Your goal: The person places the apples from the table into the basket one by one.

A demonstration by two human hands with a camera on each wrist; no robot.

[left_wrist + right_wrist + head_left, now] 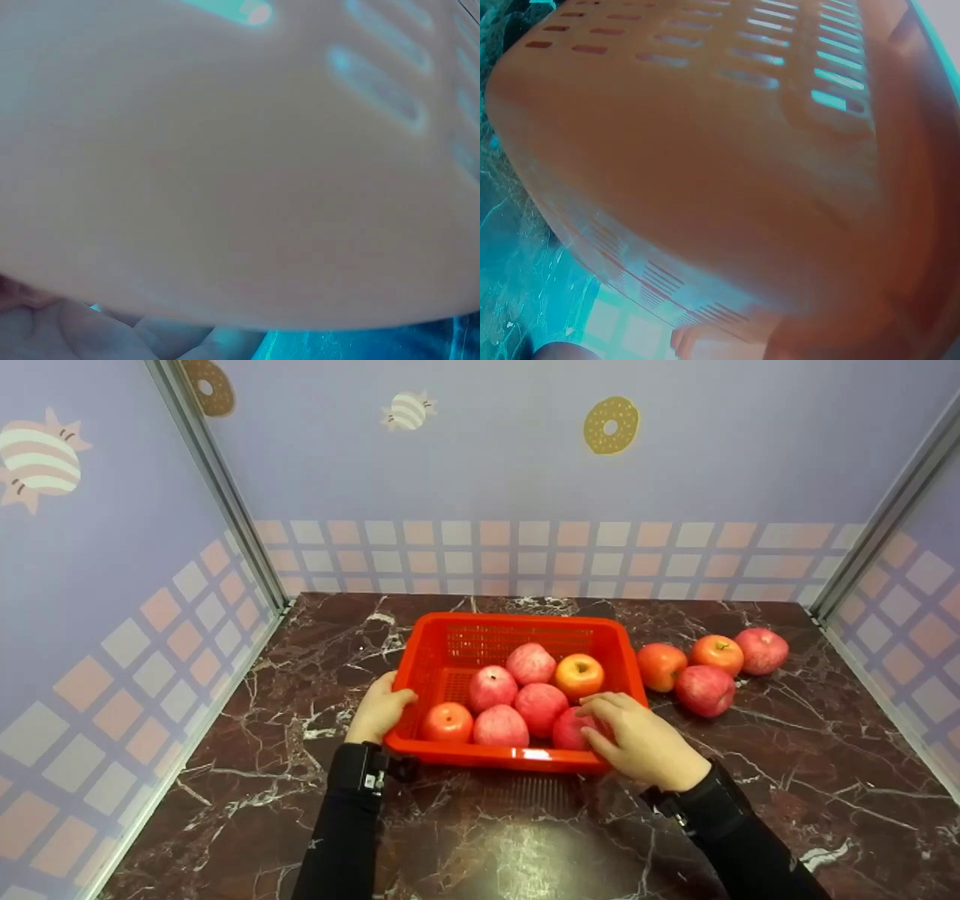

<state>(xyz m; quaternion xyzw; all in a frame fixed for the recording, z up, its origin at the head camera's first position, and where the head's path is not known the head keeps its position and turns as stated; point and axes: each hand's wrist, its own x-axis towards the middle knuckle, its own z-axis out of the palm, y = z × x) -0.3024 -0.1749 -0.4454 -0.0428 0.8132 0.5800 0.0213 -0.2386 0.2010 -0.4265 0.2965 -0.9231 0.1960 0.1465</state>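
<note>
A red plastic basket [510, 757] with slotted walls sits on the table, holding several apples. My left hand [381, 709] grips its left rim, with the thumb over the edge. In the left wrist view the basket wall [240, 195] fills most of the picture, blurred, with parts of the fingers [97, 330] below it. At the front right corner my right hand [641, 739] reaches over the rim, fingers and thumb curled at a red apple [568, 729], which they partly cover. The right wrist view shows mainly the basket's outer wall [690, 165]; the grasp itself is hidden there.
Right of the basket several apples lie grouped on the dark marbled table [810, 765], among them a red apple [705, 691] in front and an orange-red apple [661, 666] close by the basket. Patterned panels [510, 472] enclose the table at the back and both sides.
</note>
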